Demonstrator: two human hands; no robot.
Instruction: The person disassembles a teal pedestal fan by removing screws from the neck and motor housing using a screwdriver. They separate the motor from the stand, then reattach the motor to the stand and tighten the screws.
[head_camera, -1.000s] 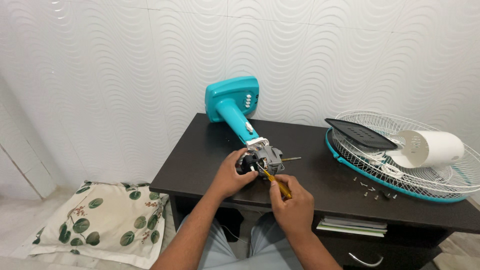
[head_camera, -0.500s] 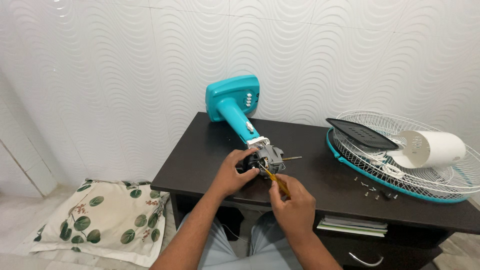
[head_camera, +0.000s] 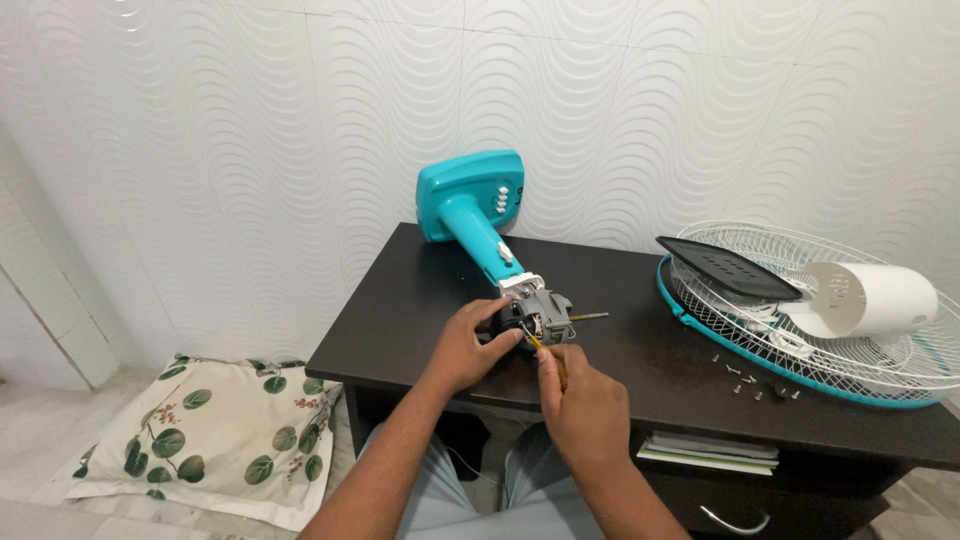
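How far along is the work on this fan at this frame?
Done: the fan grilles and white motor cover lie off to the side, loose screws beside them. In hand: the left hand steadies the bare motor on the teal stand; the right hand works a yellow-handled screwdriver into it. Left: the motor remains attached to the stand.

My one camera sits on my head and looks forward and down over the dark desk toward the white wavy wall behind it. It is near enough that my left hand and right hand fill the lower middle, with my forearms running off the bottom edge.
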